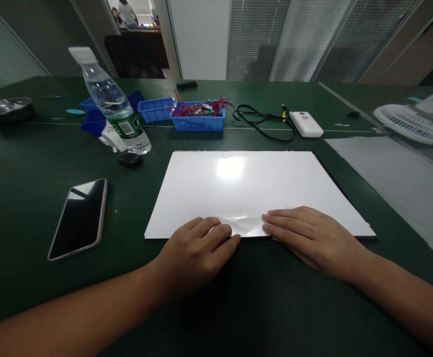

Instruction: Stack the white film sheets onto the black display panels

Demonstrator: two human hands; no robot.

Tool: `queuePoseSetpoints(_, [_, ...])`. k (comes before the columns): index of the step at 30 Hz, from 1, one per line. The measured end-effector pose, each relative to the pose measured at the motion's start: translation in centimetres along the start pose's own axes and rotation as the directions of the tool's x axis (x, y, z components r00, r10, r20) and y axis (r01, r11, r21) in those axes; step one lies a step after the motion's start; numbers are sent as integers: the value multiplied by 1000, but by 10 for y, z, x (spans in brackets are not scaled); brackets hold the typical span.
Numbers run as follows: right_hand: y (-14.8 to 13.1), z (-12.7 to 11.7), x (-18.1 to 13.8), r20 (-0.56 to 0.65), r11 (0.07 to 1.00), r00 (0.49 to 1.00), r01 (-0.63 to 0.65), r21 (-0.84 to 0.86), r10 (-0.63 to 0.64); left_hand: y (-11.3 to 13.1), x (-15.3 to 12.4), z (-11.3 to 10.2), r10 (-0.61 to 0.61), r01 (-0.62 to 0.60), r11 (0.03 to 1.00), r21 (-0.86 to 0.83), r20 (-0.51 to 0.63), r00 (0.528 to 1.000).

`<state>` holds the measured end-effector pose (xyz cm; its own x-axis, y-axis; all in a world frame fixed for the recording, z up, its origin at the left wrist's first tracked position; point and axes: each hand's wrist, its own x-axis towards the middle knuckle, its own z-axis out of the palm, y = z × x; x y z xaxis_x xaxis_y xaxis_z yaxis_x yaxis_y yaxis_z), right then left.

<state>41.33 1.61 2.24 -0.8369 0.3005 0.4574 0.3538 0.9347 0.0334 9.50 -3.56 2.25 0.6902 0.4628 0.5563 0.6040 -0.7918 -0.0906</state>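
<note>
The dark green tabletop [15, 183] carries the glossy white rectangular board [268, 181], which is my landmark. Hazard 1: uneven hand pressure could skid the board over the tabletop. Hazard 2: if my hands pull against each other, the small, clear, creased piece of thin film [244, 226] could wrinkle further or tear. Hazard 3: if a finger lifts, the film could slip off the board's near edge.

Grip state: my right hand [313, 238] lies with fingers straight and together, flat at the film's right end above the board's near edge; it clasps nothing. My left hand [194, 250] is curled at the film's left end, thumb close to the index finger; the fingers hide the contact, so I cannot confirm a pinch.

Film condition: at the middle of the board's near edge, see-through, shiny, with pale ridges; its ends are covered.
</note>
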Motion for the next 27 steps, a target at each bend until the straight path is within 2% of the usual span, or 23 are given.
queuePoseSetpoints(8, [1,0,-3,15,999,1000,-14,42,14,-1,2,-1,3,-3,1000,4,4,1000])
queuePoseSetpoints(27, [0,-1,-1,4,1000,1000,-15,11,15,0,-1,1,-22,23,1000,9,-6,1000])
